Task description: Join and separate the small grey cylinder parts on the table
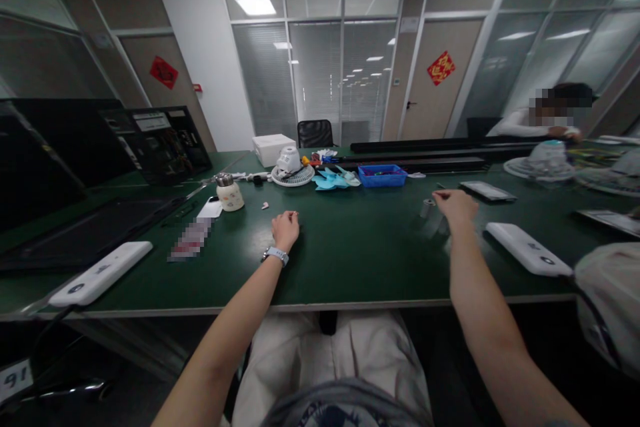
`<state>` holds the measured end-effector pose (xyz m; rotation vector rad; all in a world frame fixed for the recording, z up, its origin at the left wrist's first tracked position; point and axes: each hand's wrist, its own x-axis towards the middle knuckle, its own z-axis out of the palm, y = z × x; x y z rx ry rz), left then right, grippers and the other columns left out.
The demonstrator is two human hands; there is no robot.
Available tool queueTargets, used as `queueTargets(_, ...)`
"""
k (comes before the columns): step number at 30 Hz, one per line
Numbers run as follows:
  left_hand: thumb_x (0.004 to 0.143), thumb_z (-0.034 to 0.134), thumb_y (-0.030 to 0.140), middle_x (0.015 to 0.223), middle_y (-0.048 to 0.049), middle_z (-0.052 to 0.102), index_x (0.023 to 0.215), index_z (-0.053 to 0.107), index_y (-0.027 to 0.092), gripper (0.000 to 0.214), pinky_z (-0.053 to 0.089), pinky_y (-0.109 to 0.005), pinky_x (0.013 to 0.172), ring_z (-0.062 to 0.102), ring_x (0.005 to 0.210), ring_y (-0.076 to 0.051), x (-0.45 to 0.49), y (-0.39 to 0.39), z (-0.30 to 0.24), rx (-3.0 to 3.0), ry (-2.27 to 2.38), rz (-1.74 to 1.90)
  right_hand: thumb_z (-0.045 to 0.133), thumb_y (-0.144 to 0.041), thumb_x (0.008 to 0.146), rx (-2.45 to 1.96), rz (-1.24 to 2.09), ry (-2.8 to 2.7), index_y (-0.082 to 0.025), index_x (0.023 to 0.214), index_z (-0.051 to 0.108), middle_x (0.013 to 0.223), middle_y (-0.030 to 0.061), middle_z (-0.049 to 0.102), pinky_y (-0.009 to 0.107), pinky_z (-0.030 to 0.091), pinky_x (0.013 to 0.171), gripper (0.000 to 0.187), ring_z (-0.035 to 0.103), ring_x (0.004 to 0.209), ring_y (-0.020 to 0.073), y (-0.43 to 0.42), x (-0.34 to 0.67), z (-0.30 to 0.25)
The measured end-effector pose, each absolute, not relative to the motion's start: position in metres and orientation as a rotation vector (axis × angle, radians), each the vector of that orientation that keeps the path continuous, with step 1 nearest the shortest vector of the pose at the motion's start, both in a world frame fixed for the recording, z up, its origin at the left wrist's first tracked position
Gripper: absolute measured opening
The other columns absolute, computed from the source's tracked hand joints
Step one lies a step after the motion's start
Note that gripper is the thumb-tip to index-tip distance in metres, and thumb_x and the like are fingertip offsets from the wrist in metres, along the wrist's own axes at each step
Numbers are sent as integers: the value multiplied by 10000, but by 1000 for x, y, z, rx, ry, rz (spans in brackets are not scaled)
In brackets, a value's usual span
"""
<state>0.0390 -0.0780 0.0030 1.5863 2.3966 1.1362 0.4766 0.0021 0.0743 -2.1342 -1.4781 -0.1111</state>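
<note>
1. A dark green table [350, 267] filled the view from the near edge to the far wall.
2. A flat black panel [75, 233] lay on the table's left side. A black board [160, 143] fitted with parts stood propped behind it.
3. A co-worker's white sleeve [520, 125] rested at the far right end of the table, well apart from the person's own arms.
4. Two long white cases lay near the front edge: the left case [100, 273] outside the left arm and the right case [527, 248] just outside the right wrist.
5. Along the far middle stood a white box [273, 147], a small fan [293, 170], pale blue fan blades [335, 180] and a blue tray [383, 175].
6. The left hand [285, 227] rested on the bare table in a loose fist, fingers curled in with nothing seen in them. A watch [275, 255] sat on its wrist.
7. The right hand [455, 207] rested on the table with its fingers curled under and thumb and forefinger tips drawn together. Whether anything was pinched between them could not be told.
8. A cream flask [230, 195] stood on the table to the left of the left hand, apart from it.
9. A grey roll [427, 208] stood upright on the table just beside the right hand's fingertips, on their left. Whether they touched it could not be told.
</note>
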Motion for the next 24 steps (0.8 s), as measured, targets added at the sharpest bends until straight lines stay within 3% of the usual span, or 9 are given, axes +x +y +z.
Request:
queueTargets(17, 937, 379, 427, 1120, -125, 672, 1073, 670, 203, 392, 412, -408, 908, 549, 1082, -304, 39, -78, 4, 1580, 2401, 1113, 576, -425, 873, -2190, 21, -1407, -297, 1074, 742, 1096, 141, 681, 430, 478, 838, 291, 632, 1005, 300, 15, 472, 56)
queueTargets(24, 934, 386, 438, 1124, -126, 671, 1073, 667, 203, 391, 413, -416, 910, 549, 1080, -308, 38, -78, 3, 1587, 2389, 1128, 589, -533, 838, -2225, 67, -1430, -281, 1161, 707, 1160, 163, 655, 493, 465, 880, 425, 615, 1059, 335, 14, 481, 57)
